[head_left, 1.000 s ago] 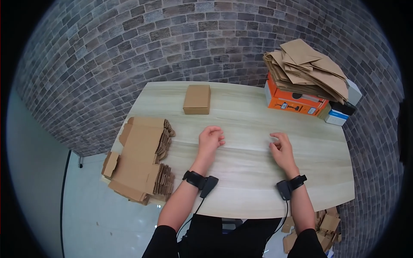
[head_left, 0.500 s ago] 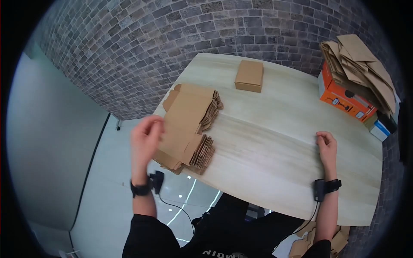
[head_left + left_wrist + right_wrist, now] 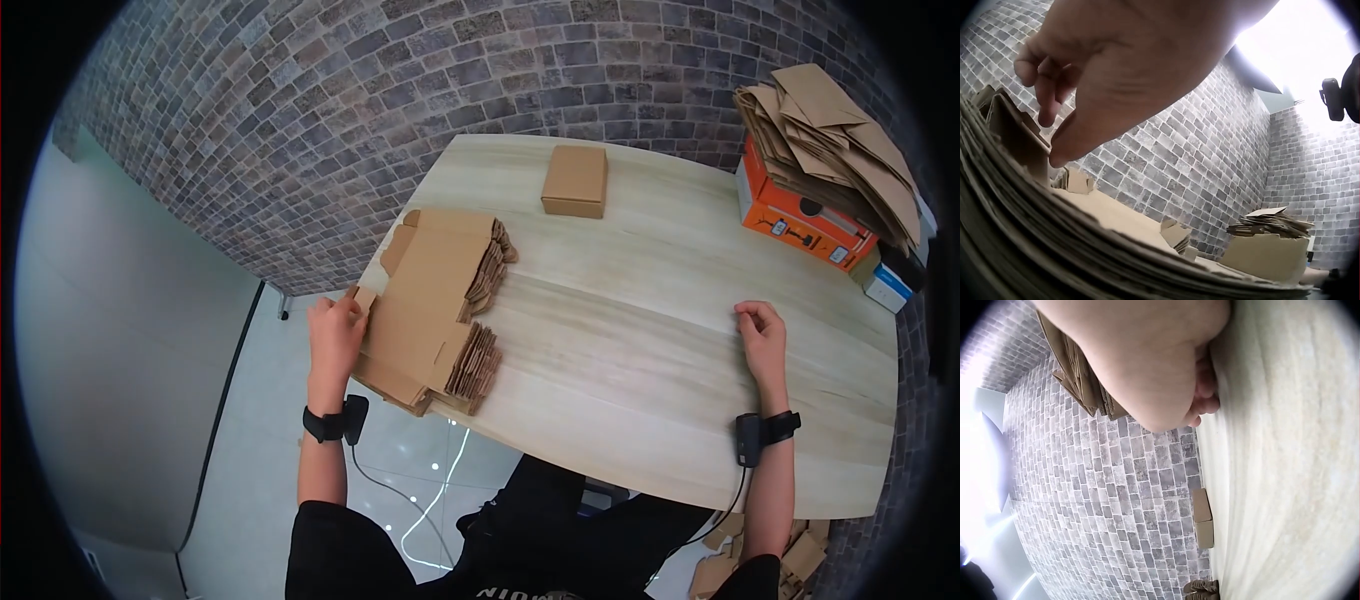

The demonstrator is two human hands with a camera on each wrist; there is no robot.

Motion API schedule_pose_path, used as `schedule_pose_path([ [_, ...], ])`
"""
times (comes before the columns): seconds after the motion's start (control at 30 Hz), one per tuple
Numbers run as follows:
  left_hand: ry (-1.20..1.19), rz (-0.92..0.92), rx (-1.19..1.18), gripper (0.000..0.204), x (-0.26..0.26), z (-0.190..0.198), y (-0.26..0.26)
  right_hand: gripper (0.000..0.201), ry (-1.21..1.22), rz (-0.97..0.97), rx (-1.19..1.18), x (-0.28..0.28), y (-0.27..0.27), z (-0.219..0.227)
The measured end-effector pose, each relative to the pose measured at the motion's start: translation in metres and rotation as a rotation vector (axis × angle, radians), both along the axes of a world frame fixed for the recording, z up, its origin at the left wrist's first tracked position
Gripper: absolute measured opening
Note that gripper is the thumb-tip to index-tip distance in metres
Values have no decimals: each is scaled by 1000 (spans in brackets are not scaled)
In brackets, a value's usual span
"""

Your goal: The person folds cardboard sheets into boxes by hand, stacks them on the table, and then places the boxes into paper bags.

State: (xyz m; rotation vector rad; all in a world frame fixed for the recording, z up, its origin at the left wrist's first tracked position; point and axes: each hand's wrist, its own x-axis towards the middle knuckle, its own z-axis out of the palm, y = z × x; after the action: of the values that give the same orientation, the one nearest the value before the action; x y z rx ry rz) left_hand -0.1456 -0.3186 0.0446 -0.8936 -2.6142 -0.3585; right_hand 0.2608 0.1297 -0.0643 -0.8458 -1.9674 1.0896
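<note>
A stack of flattened cardboard boxes [image 3: 435, 265] lies at the table's left edge. From its left side a small flap [image 3: 366, 299] stands up. My left hand [image 3: 337, 335] pinches this flap between thumb and fingers; the left wrist view shows the thumb tip at the corner of the raised cardboard flap [image 3: 1019, 134]. On the right part of the table rests my right hand [image 3: 764, 340], loosely curled around nothing. In the right wrist view its fingertips lie close over the pale tabletop [image 3: 1285, 456].
One folded cardboard box [image 3: 575, 180] sits at the table's back. At the back right, brown paper sheets [image 3: 825, 140] are piled on an orange box [image 3: 800, 225], beside a small blue-and-white box [image 3: 887, 287]. More cardboard pieces [image 3: 800, 555] lie below the table's right front.
The head view has turned left. My left hand has moved from mid-table to the stack's left side and taken hold of the flap. The right hand has stayed over the table's right part.
</note>
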Motion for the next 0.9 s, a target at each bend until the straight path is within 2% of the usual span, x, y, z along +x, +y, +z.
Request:
schedule_pose_path([
  [0.07, -38, 7, -23, 20, 1, 0, -1, 12, -17, -8, 22, -1, -4, 4],
  [0.17, 61, -32, 23, 18, -2, -5, 2, 11, -22, -11, 40, -1, -7, 8],
  [0.23, -178, 6, 81, 16, -4, -3, 3, 11, -13, -18, 49, -1, -8, 9],
  [0.37, -42, -75, 13, 19, -12, -12, -1, 10, -22, -21, 67, -2, -12, 13],
  [0.43, -142, 11, 58, 17, -15, -15, 0, 10, -15, -24, 73, -2, -11, 10],
  [0.67, -353, 44, 62, 10, -41, -23, -7, 10, -30, -30, 97, -2, -11, 11],
  [0.73, -606, 39, 174, 9, -50, -25, -10, 11, -39, -28, 97, -2, -10, 11],
  [0.83, -565, 131, 254, 15, -52, -23, -10, 11, -39, -25, 94, -2, -10, 10],
  [0.9, -564, 115, 265, 19, -51, -19, -8, 11, -28, -26, 92, -2, -10, 10],
])
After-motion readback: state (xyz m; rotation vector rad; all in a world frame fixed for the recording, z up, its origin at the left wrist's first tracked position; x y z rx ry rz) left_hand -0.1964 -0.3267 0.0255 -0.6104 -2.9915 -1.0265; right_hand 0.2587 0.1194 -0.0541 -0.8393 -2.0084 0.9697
